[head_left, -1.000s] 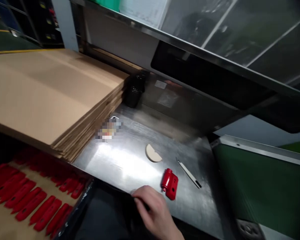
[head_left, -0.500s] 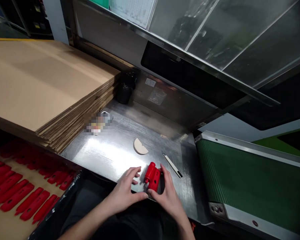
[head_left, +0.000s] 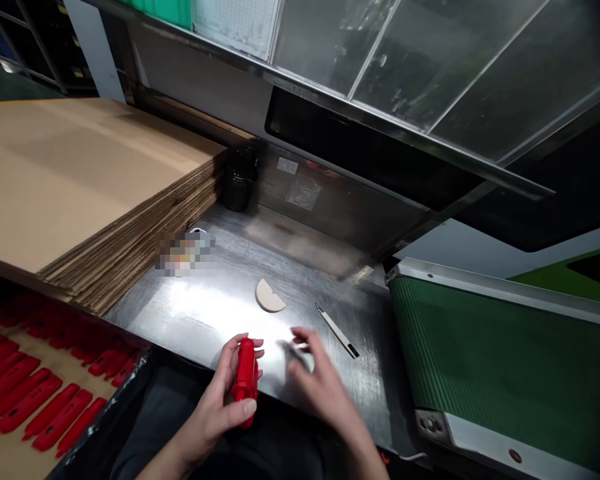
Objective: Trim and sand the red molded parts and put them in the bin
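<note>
A red plastic part (head_left: 246, 373), with a rounded, cylinder-like body, is held in my left hand (head_left: 215, 407) just over the table's front edge. The thumb presses its near end while the fingers wrap its far side. My right hand (head_left: 320, 380) is apart from the part, to its right and low over the metal table. Motion blurs it, though thumb and fingers look spread; a grey smear between them is too blurred to identify. Beyond the hands lies a beige half-round piece (head_left: 270, 297). A white-handled craft knife (head_left: 337, 330) rests to the right, blade end pointing away.
Stacked cardboard sheets (head_left: 95, 193) stand at left, above a box of red parts (head_left: 35, 387) in rows. A black container (head_left: 237, 187) sits at the back, near a pixelated item (head_left: 185, 253). The green conveyor belt (head_left: 500, 360) runs along the right.
The red part has moved left and turned, from my right hand's grasp into my left hand. My right hand has come away from it. The view has shifted slightly.
</note>
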A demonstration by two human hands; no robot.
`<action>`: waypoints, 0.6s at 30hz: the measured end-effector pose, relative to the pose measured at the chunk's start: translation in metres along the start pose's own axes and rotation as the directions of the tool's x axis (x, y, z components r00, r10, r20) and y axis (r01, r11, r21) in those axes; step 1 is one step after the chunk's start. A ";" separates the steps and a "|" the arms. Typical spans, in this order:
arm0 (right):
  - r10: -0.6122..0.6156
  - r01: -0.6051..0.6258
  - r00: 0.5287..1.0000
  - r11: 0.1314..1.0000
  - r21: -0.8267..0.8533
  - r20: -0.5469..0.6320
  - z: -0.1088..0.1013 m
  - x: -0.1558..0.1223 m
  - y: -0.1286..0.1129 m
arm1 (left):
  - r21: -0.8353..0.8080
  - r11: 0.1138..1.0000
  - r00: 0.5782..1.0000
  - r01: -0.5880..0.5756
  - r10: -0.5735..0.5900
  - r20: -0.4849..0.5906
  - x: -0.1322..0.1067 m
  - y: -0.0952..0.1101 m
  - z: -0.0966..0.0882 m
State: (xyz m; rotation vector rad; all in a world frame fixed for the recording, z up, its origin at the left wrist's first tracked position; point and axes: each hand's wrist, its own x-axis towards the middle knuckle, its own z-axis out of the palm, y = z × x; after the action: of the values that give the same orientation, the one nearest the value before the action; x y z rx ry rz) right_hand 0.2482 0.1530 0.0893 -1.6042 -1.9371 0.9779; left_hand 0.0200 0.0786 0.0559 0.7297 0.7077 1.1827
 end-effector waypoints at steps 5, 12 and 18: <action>0.145 -0.207 0.955 0.951 -0.232 -0.259 -0.052 0.069 0.053 | 0.061 0.997 0.995 0.055 -0.060 0.085 -0.014 0.000 -0.009; 0.142 -0.209 0.960 0.939 -0.273 -0.243 -0.058 0.048 0.053 | 0.257 0.963 0.985 0.079 -0.114 0.126 -0.037 0.004 0.000; 0.013 -0.010 0.984 1.000 -0.019 0.177 -0.048 -0.028 -0.026 | 0.586 0.810 0.983 0.020 -0.125 0.138 -0.041 0.035 0.012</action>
State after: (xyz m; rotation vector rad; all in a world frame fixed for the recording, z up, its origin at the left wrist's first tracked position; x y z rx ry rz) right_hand 0.2719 0.1356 0.1425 -1.5870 -2.0600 1.1459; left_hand 0.0013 0.0451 0.0950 1.2934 0.9595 0.8098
